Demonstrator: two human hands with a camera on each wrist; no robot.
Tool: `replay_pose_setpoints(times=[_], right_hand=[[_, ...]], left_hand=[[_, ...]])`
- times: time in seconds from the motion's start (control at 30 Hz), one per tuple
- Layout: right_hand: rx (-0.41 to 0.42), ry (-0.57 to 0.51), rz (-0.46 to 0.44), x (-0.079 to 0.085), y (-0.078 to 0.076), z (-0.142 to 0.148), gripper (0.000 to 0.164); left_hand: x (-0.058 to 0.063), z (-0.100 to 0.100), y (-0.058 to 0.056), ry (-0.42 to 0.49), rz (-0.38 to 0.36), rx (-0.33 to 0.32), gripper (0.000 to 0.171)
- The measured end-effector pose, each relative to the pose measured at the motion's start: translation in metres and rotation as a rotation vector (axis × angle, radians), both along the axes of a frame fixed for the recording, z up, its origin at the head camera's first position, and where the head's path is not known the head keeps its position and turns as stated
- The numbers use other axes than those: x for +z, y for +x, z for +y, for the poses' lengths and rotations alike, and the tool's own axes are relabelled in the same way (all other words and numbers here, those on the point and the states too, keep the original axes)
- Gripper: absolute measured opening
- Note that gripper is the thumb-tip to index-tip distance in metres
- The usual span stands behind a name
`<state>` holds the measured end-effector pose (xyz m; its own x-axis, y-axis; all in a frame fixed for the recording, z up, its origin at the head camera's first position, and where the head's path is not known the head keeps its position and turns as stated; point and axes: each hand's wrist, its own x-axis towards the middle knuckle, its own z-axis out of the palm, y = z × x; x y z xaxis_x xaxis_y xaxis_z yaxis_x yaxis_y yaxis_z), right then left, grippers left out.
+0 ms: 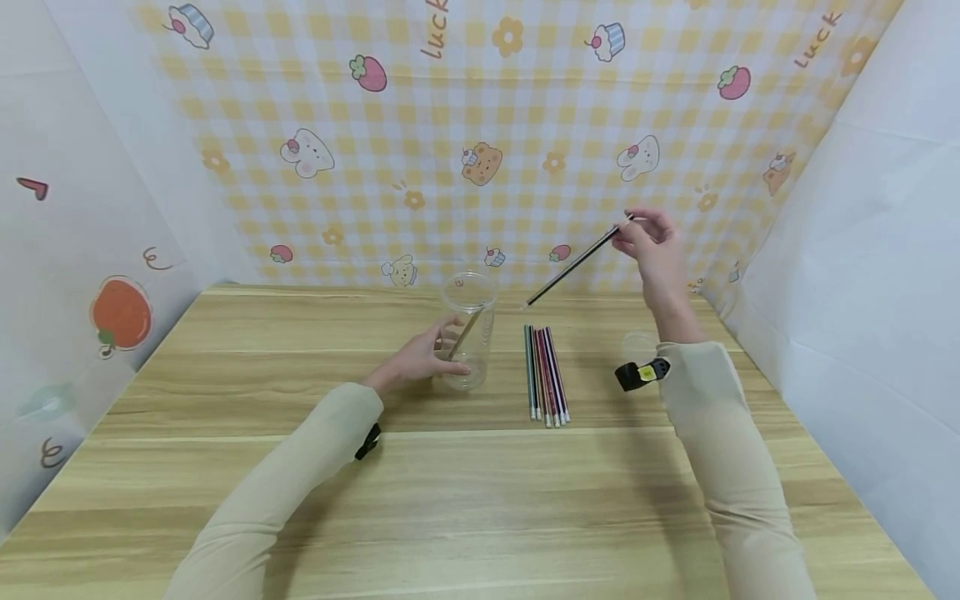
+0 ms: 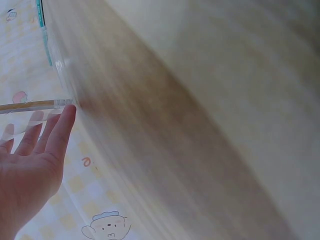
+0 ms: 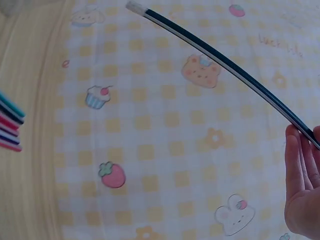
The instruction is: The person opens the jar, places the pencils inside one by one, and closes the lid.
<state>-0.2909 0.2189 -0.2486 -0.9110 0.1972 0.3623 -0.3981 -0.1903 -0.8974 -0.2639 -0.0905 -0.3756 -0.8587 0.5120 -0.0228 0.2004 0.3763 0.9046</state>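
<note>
Head view, surveyed from the room: a yellow-and-white checked cloth [image 1: 517,108] hangs at the back, printed with strawberries, cupcakes and bears. Before it stands a wood-grained table [image 1: 487,500]. Two beige sleeves [image 1: 720,433] extend over it, each with a black band at the wrist. Largest of the handled items is a clear cup [image 1: 481,343], upright on the table; the left hand [image 1: 422,358] grips it low down, thumb at the near side, fingers round the back. The right hand [image 1: 655,250], raised over the table well to the cup's right, pinches one pencil near its upper end. Between the hands, touching neither, a row of pencils [image 1: 546,375] lies just right of the cup, pale ends toward the person. The held black pencil [image 1: 577,265], pale-striped, slants down leftward, its capped end in the air, short of the cup. Inside the cup a leaning pencil [image 1: 467,332] has its lower end close to the left fingertips. Last item noted: a clear disc [image 1: 637,343], partly hidden by the right sleeve
</note>
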Motion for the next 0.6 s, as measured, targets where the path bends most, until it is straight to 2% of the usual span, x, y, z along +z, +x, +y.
replay_pose_setpoints(times=[0.13,0.3,0.43,0.6], right_hand=[[-0.018,-0.112,0.085,0.009,0.005,-0.004,0.011],[-0.030,-0.192,0.153,0.017,0.012,-0.014,0.011],[-0.006,-0.208,0.180,0.018,0.018,-0.023,0.012],[0.030,-0.159,0.189,0.014,0.021,-0.035,0.012]], left_hand=[[-0.011,-0.001,-0.008,0.005,-0.003,0.005,0.080],[-0.026,-0.001,-0.018,-0.009,0.014,0.031,0.083],[-0.029,-0.001,-0.018,-0.010,0.048,0.029,0.083],[-0.029,-0.001,-0.018,-0.010,0.049,0.030,0.085]])
